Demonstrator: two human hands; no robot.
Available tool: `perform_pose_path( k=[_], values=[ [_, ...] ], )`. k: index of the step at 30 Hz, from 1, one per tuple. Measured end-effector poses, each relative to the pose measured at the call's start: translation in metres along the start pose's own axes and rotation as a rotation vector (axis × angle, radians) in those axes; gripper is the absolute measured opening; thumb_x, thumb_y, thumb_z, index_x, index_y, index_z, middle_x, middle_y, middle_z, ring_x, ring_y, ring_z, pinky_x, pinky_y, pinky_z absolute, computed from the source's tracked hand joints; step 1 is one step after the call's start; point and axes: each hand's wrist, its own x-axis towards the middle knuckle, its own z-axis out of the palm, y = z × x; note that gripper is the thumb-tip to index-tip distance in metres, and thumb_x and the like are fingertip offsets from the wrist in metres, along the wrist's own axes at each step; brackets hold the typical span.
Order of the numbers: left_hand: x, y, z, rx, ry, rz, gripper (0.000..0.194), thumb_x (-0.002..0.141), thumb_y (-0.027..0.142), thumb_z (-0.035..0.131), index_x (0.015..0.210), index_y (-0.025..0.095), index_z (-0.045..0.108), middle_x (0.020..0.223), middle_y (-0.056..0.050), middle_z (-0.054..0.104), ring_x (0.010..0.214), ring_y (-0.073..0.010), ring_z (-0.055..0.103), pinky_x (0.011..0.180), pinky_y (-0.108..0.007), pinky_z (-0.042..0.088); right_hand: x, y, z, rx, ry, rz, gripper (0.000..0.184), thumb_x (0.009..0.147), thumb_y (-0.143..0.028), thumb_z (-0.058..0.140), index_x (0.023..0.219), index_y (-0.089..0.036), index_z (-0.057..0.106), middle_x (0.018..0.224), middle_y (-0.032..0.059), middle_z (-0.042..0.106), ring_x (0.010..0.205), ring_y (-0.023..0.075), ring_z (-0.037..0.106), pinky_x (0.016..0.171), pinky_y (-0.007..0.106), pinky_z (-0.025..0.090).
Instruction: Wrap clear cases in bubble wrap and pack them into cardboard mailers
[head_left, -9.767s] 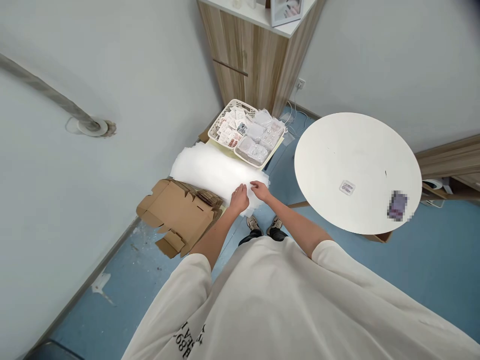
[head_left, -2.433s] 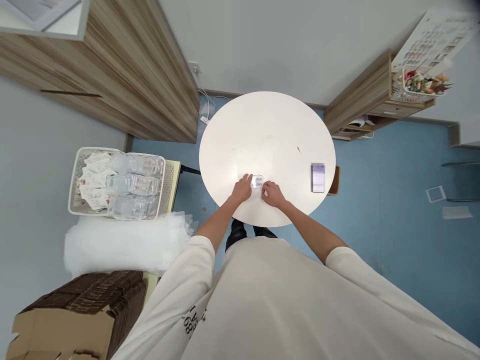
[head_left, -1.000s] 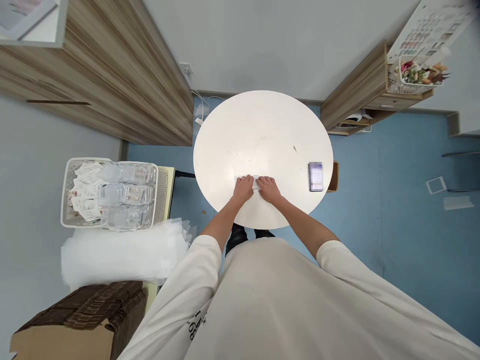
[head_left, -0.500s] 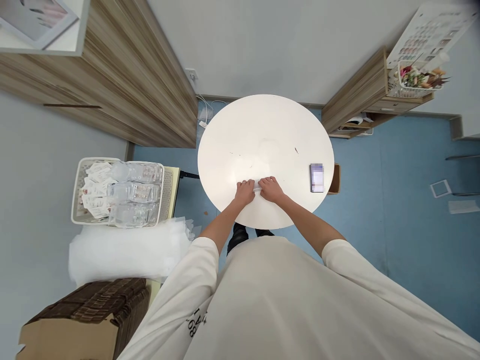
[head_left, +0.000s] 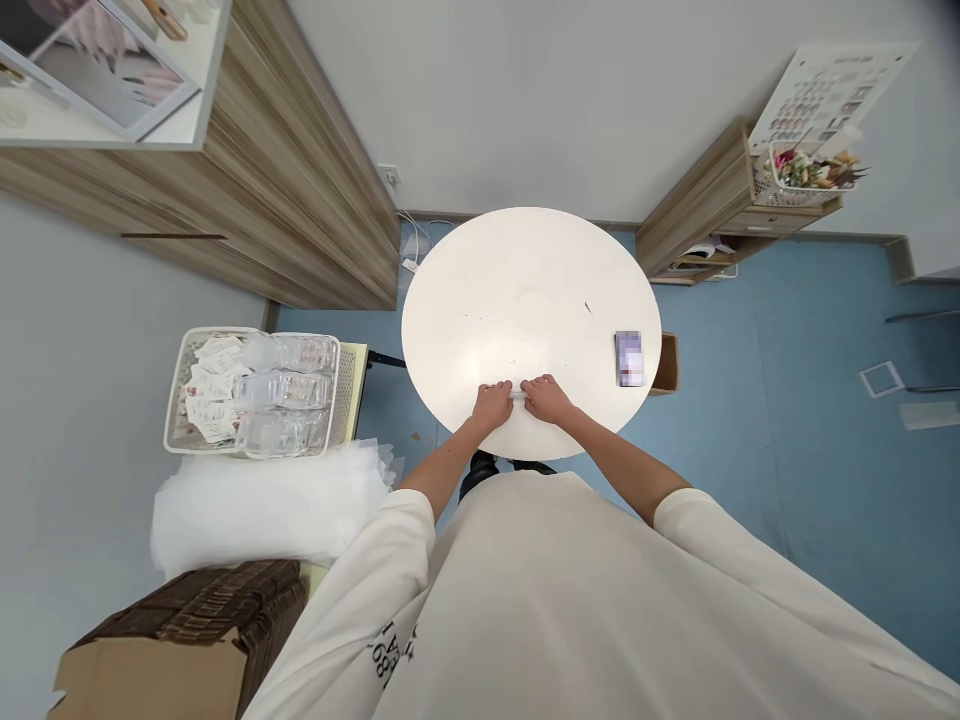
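Observation:
Near the front edge of a round white table (head_left: 532, 275), both hands grip a small, narrow, whitish strip (head_left: 517, 395), one at each end. My left hand (head_left: 493, 404) has its fingers curled over the strip's left end. On the right end, my right hand (head_left: 547, 398) is closed in the same way. Only a short piece of the strip shows between the hands, and its kind is too small to make out. A phone-like rectangle (head_left: 629, 359) with a blurred face lies at the table's right side.
To the left, white baskets (head_left: 174, 390) hold clear plastic packs and printed cards. A stack of translucent white sheets (head_left: 262, 510) and folded brown cardboard (head_left: 150, 670) are nearer me. Wooden cabinets (head_left: 315, 170) flank the table. A brown box (head_left: 667, 362) stands beside it on the right.
The camera view has shifted a little. Both hands are slightly nearer the table's front edge, still gripping the strip, which now looks more level.

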Motion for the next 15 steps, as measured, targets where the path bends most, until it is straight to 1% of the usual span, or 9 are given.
perform_pose_path(
  k=[2,3,5,7,9,11,15],
  values=[
    [0.003,-0.001,-0.002,-0.007,0.009,-0.005,0.026,0.099,0.018,0.037,0.119,0.021,0.053,0.111,-0.008,0.068,0.107,-0.0233,0.064,0.109,-0.045,0.033,0.003,0.002,-0.002,0.03,-0.005,0.018,0.027,0.097,-0.02,0.045,0.119,-0.017,0.059,0.101,0.0119,0.073,0.099,0.0288,0.062,0.1,0.04,0.032],
    [0.005,-0.002,-0.003,-0.005,0.02,-0.013,0.028,0.099,0.018,0.037,0.12,0.022,0.054,0.114,-0.008,0.069,0.112,-0.024,0.062,0.111,-0.046,0.032,0.005,0.003,-0.003,0.048,-0.002,0.032,0.028,0.098,-0.02,0.045,0.121,-0.017,0.06,0.102,0.0115,0.073,0.1,0.0284,0.062,0.1,0.04,0.032],
    [0.01,-0.003,-0.003,0.008,0.061,-0.045,0.031,0.099,0.019,0.037,0.125,0.022,0.054,0.127,-0.011,0.065,0.126,-0.0265,0.056,0.115,-0.05,0.028,0.011,0.008,-0.003,0.084,0.018,0.07,0.03,0.1,-0.021,0.042,0.123,-0.018,0.06,0.108,0.0113,0.072,0.103,0.028,0.061,0.099,0.04,0.033],
    [0.015,-0.002,-0.004,0.029,0.111,-0.091,0.038,0.096,0.018,0.04,0.132,0.022,0.053,0.144,-0.015,0.055,0.142,-0.0297,0.043,0.118,-0.054,0.024,0.018,0.014,-0.003,0.105,0.043,0.105,0.032,0.101,-0.023,0.041,0.127,-0.02,0.061,0.116,0.0115,0.07,0.108,0.0284,0.059,0.099,0.041,0.035],
    [0.018,0.0,-0.004,0.053,0.152,-0.119,0.049,0.092,0.015,0.043,0.141,0.02,0.048,0.158,-0.017,0.041,0.151,-0.0318,0.029,0.12,-0.057,0.021,0.025,0.019,-0.002,0.108,0.066,0.127,0.035,0.102,-0.024,0.041,0.13,-0.021,0.062,0.121,0.0124,0.067,0.112,0.0295,0.057,0.099,0.042,0.036],
    [0.018,0.002,-0.005,0.084,0.18,-0.099,0.059,0.088,0.012,0.046,0.146,0.019,0.043,0.163,-0.017,0.033,0.155,-0.0322,0.021,0.122,-0.058,0.018,0.034,0.024,0.0,0.103,0.086,0.143,0.036,0.102,-0.025,0.042,0.131,-0.021,0.063,0.124,0.0136,0.065,0.113,0.0302,0.055,0.099,0.043,0.036],
    [0.011,0.003,-0.001,0.149,0.184,0.025,0.07,0.083,0.008,0.049,0.151,0.019,0.038,0.167,-0.016,0.027,0.157,-0.0306,0.017,0.125,-0.057,0.014,0.049,0.03,0.006,0.096,0.102,0.172,0.037,0.101,-0.026,0.043,0.129,-0.021,0.066,0.123,0.0153,0.062,0.113,0.031,0.053,0.1,0.045,0.036]
  ],
)
